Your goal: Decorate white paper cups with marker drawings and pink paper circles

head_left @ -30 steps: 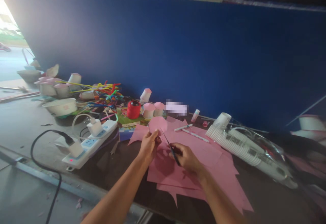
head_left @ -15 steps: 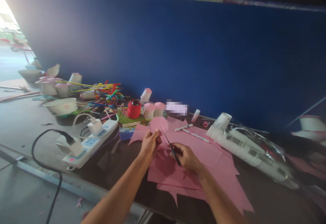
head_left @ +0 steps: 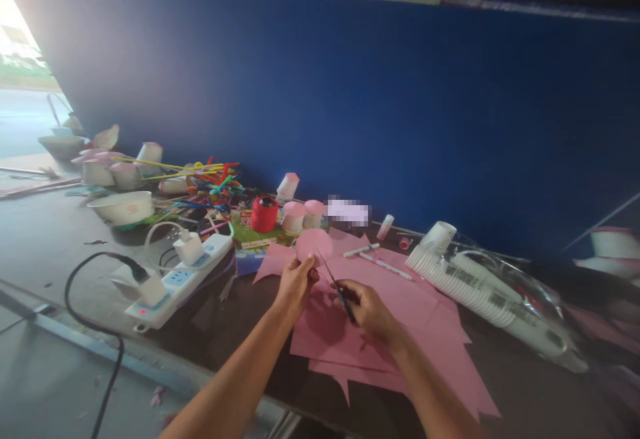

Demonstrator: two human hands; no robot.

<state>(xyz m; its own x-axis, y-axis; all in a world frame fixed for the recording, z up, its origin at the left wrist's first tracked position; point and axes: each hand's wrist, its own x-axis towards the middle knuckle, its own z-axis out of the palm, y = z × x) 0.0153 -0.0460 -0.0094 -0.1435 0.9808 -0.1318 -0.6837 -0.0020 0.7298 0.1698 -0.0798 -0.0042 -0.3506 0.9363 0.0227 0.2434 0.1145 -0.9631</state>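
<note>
Hardly anything has been changed over the last second: the pink paper disc (head_left: 315, 242) is still pinched at its near edge by the left hand (head_left: 299, 280), the scissors (head_left: 342, 298) still gripped in the right hand (head_left: 367, 309), blades beside the disc, so the trimming seems barely advanced. Below, the dark table (head_left: 220, 339) is partly covered by pink sheets (head_left: 345, 346), flanked by a power strip (head_left: 185, 274) and bagged paper cups (head_left: 457, 286), and backed by a blue wall (head_left: 320, 92).
</note>
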